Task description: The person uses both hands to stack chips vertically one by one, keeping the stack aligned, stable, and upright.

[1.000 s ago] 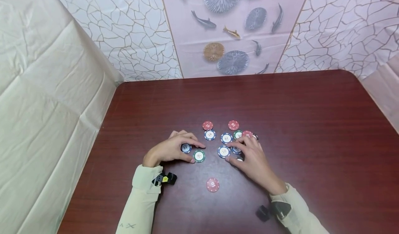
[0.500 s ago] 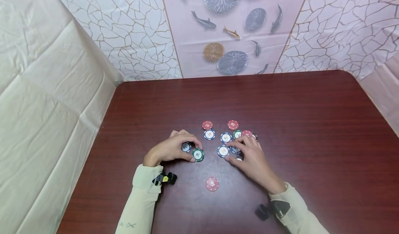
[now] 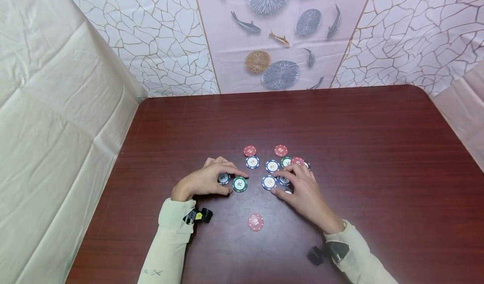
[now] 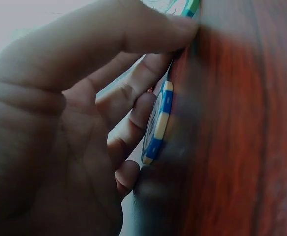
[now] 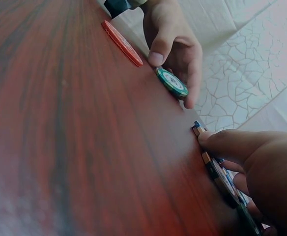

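On the reddish-brown, wood-grained desk point(image 3: 378, 170), I see blue-and-white chips point(image 3: 269, 182), green-and-white chips point(image 3: 240, 184) and, nearest the far edge, red chips point(image 3: 280, 150).

A round green-and-white chip point(image 3: 240, 184), marked 20, lies face up on the worktop point(image 3: 340, 128), nearer its left edge than its right. A round blue-and-white chip point(image 3: 224, 178), marked 10, lies closer to that left edge, partly covered by the left hand point(image 3: 206, 180). A second blue-and-white chip point(image 3: 269, 182), also marked 10, sits farther right, at the right hand point(image 3: 305, 194).
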Tool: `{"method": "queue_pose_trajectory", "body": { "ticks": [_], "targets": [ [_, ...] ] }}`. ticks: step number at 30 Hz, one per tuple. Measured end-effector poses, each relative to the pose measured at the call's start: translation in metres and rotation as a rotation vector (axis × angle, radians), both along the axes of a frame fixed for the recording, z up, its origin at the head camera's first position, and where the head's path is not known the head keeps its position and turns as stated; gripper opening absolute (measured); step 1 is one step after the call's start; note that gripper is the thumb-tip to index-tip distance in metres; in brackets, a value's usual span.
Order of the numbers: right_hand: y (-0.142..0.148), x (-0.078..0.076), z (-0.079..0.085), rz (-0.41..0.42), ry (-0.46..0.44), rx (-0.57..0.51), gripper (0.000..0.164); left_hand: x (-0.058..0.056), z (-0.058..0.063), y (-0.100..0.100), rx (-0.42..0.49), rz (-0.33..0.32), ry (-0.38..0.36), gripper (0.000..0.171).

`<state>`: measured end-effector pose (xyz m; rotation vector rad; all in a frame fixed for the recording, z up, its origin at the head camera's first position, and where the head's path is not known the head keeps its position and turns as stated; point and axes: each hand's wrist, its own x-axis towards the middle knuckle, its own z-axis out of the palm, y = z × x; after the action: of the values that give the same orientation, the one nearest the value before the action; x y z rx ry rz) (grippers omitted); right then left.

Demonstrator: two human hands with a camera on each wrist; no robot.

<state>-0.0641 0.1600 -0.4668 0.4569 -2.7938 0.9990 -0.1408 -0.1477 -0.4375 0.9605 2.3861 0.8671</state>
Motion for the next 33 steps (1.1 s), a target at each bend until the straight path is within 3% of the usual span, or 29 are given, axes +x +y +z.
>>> {"method": "queue_pose_trajectory", "body": {
  "ticks": [8,13,21,33],
  "targets": [
    [0.000,0.001,0.000,0.002,-0.008,0.006,0.040,0.001,-0.001,0.001,0.005,0.005,-0.006,0.046],
    [0.000,0.001,0.000,0.003,-0.004,0.007,0.039,0.002,-0.002,0.004,-0.003,0.015,0.036,0.041],
    [0.001,0.001,0.001,0.005,-0.007,0.000,0.040,0.001,-0.005,0.007,0.085,0.056,0.075,0.039],
    [0.001,0.001,0.000,0.005,-0.004,-0.002,0.041,0.003,-0.005,0.024,0.195,0.038,0.113,0.040]
  ]
}}
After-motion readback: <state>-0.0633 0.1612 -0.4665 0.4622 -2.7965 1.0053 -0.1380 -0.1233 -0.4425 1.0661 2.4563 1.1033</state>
